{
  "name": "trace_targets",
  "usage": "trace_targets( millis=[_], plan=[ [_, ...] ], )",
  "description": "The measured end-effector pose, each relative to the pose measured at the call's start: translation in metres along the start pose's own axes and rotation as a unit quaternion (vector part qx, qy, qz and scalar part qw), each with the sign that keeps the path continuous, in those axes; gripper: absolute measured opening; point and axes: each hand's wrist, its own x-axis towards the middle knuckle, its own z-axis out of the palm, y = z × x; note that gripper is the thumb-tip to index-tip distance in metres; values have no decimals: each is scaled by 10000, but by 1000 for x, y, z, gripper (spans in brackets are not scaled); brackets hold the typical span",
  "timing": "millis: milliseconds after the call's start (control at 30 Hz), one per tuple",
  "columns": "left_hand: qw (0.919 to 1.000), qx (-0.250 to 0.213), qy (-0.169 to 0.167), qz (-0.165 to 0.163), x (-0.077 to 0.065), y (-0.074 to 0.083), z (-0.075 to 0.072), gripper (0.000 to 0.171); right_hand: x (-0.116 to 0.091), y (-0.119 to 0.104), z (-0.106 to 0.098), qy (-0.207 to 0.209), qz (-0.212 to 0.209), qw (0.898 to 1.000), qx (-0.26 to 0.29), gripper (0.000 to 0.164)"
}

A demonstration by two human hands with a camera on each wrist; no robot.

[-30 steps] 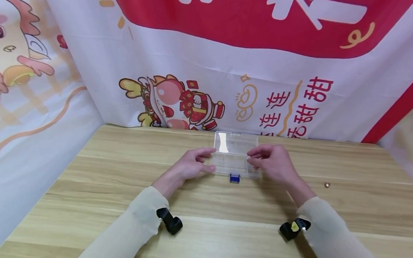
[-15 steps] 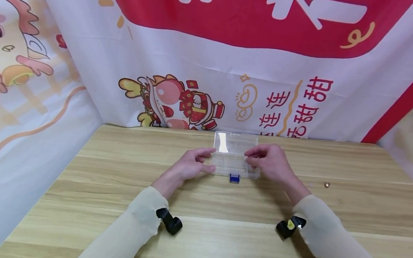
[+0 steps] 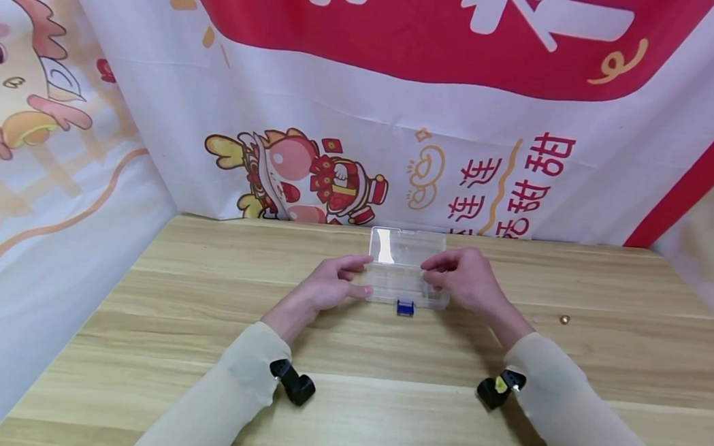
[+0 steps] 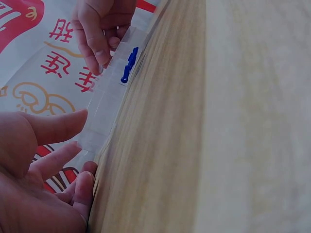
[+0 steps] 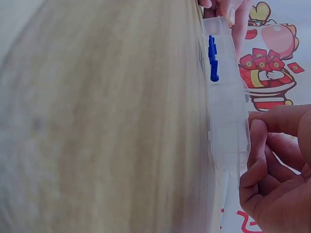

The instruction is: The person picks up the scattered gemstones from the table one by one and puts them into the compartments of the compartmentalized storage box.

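Observation:
A clear plastic compartment box stands on the table with its lid raised at the back. A blue latch sits at its front edge, also visible in the right wrist view as a blue clip. My left hand holds the box's left end, thumb at the front corner and index finger at the rear. Over the right part, my right hand pinches what looks like a thin clear divider between thumb and index finger. The fingertips hide most of that piece.
On the table, right of the box, lies a small gold bead. A tiny pale speck is near the right wrist. The printed cloth hangs directly behind the raised lid.
My right hand has shifted slightly left over the box, and the pale speck beside its wrist has come into view. The left hand and the box stay in place.

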Motion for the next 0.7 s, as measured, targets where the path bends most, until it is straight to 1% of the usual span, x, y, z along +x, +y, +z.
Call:
trace_targets(
  millis=[267, 467, 700],
  plan=[
    [10000, 16, 11, 25, 1, -2, 0, 65, 3, 0, 1, -14, 55, 10000, -72, 19],
    [10000, 37, 36, 2, 0, -2, 0, 64, 4, 0, 3, -4, -1, 10000, -96, 18],
    [10000, 7, -1, 57, 0, -1, 1, 64, 3, 0, 2, -23, -17, 9998, -206, 17]
  ],
)
